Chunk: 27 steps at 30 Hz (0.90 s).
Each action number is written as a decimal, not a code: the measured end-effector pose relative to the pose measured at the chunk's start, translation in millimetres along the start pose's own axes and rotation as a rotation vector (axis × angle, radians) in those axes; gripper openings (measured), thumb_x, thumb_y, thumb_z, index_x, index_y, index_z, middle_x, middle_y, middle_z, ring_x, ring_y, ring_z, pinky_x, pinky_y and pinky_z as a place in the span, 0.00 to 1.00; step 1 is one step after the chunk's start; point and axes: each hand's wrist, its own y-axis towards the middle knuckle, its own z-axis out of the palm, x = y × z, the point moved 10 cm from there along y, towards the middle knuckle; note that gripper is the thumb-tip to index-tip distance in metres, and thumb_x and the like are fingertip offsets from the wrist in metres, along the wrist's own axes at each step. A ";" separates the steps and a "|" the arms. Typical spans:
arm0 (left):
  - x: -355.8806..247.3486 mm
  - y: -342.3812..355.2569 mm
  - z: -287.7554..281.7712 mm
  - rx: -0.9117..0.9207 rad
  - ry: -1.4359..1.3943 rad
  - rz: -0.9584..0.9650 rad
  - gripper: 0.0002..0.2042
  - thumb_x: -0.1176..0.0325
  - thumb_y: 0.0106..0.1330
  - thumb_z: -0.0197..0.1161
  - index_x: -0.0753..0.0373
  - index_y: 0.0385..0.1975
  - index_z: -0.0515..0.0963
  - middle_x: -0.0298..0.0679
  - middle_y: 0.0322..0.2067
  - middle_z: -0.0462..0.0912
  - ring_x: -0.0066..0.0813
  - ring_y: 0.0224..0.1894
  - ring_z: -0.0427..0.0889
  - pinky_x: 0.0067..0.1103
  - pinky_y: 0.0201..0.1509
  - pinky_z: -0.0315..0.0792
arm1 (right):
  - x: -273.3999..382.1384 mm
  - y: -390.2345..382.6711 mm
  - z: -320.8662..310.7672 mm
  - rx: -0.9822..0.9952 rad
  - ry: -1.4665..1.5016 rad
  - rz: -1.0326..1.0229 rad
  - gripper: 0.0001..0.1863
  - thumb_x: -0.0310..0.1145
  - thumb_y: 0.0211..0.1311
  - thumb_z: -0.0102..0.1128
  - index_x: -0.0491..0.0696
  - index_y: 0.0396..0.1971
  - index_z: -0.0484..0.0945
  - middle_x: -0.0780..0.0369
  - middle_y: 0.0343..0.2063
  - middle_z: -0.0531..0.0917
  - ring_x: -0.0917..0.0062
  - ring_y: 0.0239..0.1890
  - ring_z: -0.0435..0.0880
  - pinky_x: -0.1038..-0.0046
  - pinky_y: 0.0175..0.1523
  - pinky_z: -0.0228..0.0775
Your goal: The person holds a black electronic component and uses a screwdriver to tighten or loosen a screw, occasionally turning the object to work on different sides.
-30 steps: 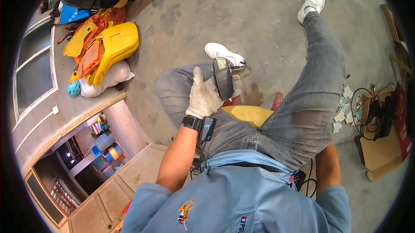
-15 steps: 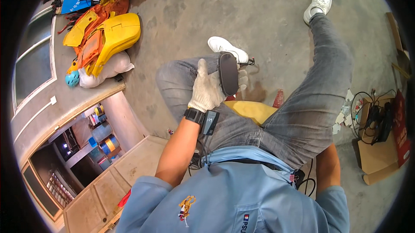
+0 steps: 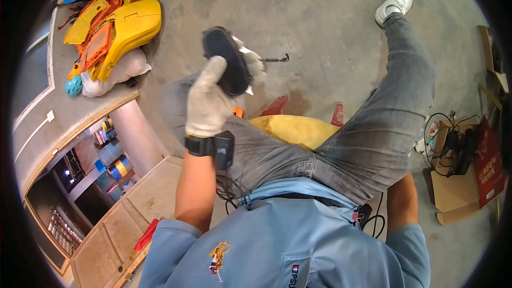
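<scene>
My left hand (image 3: 216,88), in a pale knit glove with a black wrist device, grips a black oval object (image 3: 224,45) that looks like a mirror, thumb across its near face. Something white shows behind it. A thin dark rod (image 3: 277,59) with a red tip sticks out to its right. Below lies a yellow cushion-like thing (image 3: 288,130) between my legs, with red pieces (image 3: 274,105) at its far edge. My right forearm (image 3: 401,197) goes under my right thigh; that hand is hidden.
Yellow and orange plastic panels (image 3: 128,37), a white sack (image 3: 114,77) and a blue helmet (image 3: 73,85) are heaped at upper left. An open doorway with shelves and a wooden door (image 3: 133,218) is at lower left. An open carton (image 3: 453,192) with black cables lies at right.
My left hand has moved up and left with the black object, tilting it and now covering my left shoe. The view has shifted, with the person at upper left mostly out of frame.
</scene>
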 end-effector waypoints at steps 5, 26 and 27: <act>-48.9 5.2 -60.8 -0.190 0.057 0.129 0.24 0.63 0.77 0.61 0.70 0.67 0.69 0.57 0.56 0.82 0.51 0.57 0.86 0.45 0.67 0.79 | -24.1 -14.1 -23.4 -0.013 0.033 0.034 0.24 0.41 0.80 0.48 0.41 0.63 0.79 0.56 0.57 0.84 0.68 0.58 0.82 0.67 0.63 0.73; -20.8 50.6 -101.6 -0.140 -0.070 0.060 0.22 0.77 0.72 0.52 0.75 0.66 0.65 0.60 0.56 0.80 0.54 0.58 0.84 0.43 0.64 0.83 | 193.7 -192.6 -370.8 -0.579 0.557 -0.348 0.23 0.41 0.81 0.53 0.44 0.66 0.79 0.72 0.37 0.81 0.90 0.30 0.71 0.83 0.33 0.63; -20.4 52.2 -98.0 -0.128 -0.097 0.077 0.22 0.77 0.72 0.52 0.75 0.66 0.65 0.60 0.56 0.80 0.54 0.58 0.84 0.43 0.64 0.83 | 228.8 -208.3 -390.2 -0.646 0.486 -0.462 0.23 0.39 0.81 0.53 0.45 0.67 0.78 0.74 0.36 0.80 0.92 0.28 0.69 0.85 0.31 0.59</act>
